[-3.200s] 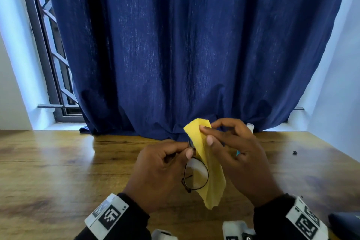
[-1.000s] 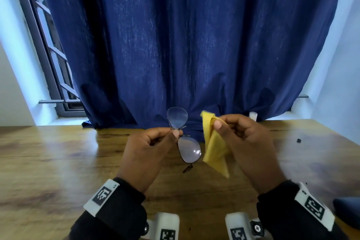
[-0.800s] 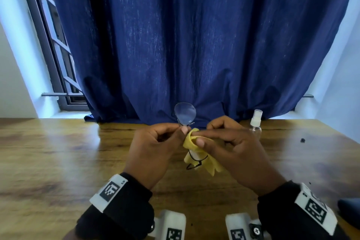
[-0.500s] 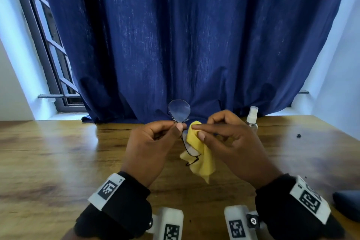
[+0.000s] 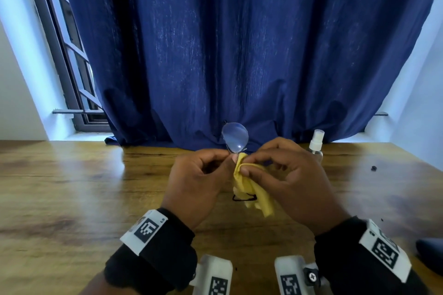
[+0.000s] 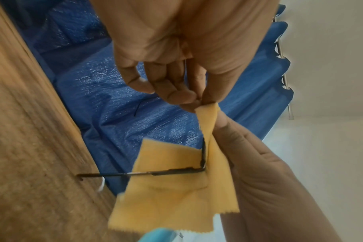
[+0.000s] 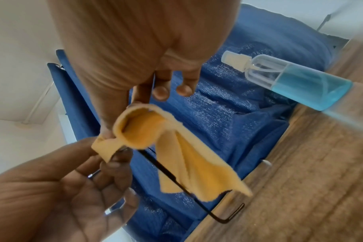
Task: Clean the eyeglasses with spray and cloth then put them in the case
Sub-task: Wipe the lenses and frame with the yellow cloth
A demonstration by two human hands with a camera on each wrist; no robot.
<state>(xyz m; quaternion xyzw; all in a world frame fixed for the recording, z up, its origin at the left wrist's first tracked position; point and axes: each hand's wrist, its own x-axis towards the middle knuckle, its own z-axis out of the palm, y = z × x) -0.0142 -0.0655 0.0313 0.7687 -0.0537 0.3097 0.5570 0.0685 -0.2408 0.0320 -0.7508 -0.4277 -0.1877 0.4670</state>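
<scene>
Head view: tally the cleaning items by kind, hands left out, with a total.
eyeglasses: 1
yellow cloth: 1
spray bottle: 1
Total: 3

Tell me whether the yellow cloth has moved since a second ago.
Yes. The yellow cloth, then clear of the glasses, now wraps their lower lens, closer to the left hand; the clear spray bottle stands behind.

Both forearms in black sleeves [image 5: 153, 263]. White band with a black square-code marker [image 5: 146, 229] at each cuff. Below the cuffs, two white camera housings [image 5: 213, 275], coded; right one has a cross-head screw [image 5: 311, 276].
</scene>
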